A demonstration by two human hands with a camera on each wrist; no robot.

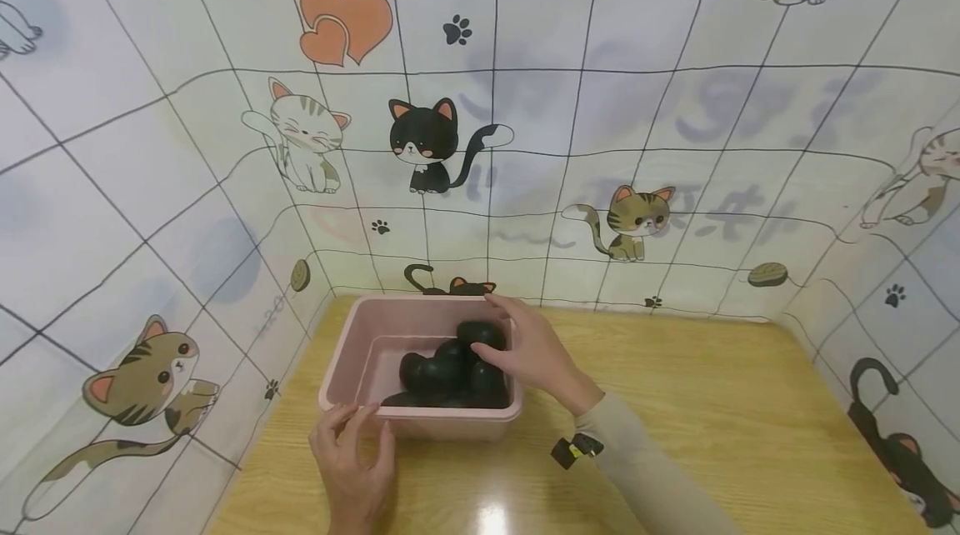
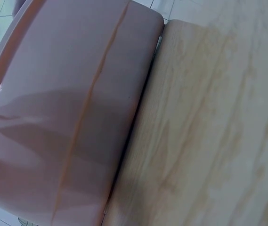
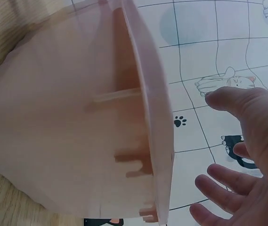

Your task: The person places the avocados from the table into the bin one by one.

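A pink plastic bin point(image 1: 420, 423) stands on the table, with several dark, smooth, rounded objects point(image 1: 442, 375) piled in its middle and right side. Their exact kind is hard to tell. My left hand point(image 1: 352, 456) holds the bin's near rim at the left corner, fingertips at the edge and thumb by the outer wall. Over the bin's right side reaches my right hand point(image 1: 536, 347), thumb above the dark objects and fingers near the far right corner. In the right wrist view, its spread fingers point(image 3: 221, 190) show nothing held.
The wooden table point(image 1: 675, 402) extends to the right of the bin. Behind and on both sides rise walls covered in a cat-print grid point(image 1: 540, 110). A small dark device point(image 1: 576, 450) with a yellow mark sits at my right wrist.
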